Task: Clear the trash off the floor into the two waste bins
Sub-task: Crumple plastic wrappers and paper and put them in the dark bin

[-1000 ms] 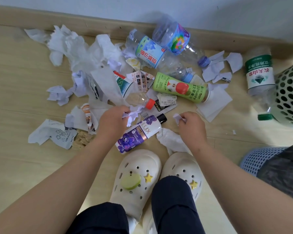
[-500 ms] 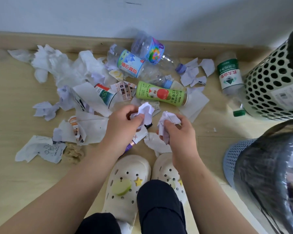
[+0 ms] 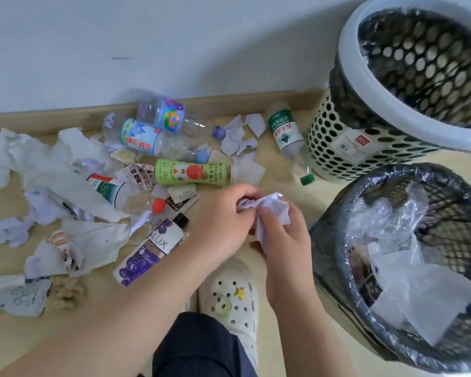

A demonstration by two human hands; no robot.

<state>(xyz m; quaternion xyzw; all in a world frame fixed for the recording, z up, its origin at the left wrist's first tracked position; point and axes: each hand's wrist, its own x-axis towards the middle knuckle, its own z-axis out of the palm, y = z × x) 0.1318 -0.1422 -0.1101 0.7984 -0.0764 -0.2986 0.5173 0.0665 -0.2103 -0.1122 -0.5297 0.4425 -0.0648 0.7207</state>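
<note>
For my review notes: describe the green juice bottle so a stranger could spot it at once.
Start at the white holed bin by the wall and look left across the floor. The juice bottle lies on its side among paper scraps, just beyond the hands. Alone among clear water bottles, it wears a lime-green label showing a red apple.

Two waste bins stand at right: a pale perforated bin (image 3: 346,148) and a dark-lined bin (image 3: 335,240). Six bottles lie on the floor: a rainbow-label bottle (image 3: 169,115), a blue-label bottle (image 3: 139,137), a green apple-juice bottle (image 3: 191,172), a green-and-white water bottle (image 3: 283,131), a red-capped bottle (image 3: 112,189) and a purple LUX bottle (image 3: 147,251). Two hands, left hand (image 3: 223,221) and right hand (image 3: 283,240), hold one paper wad (image 3: 267,206); one shoe (image 3: 229,295) shows fully, and the loose paper scraps perhaps number over a dozen.
</note>
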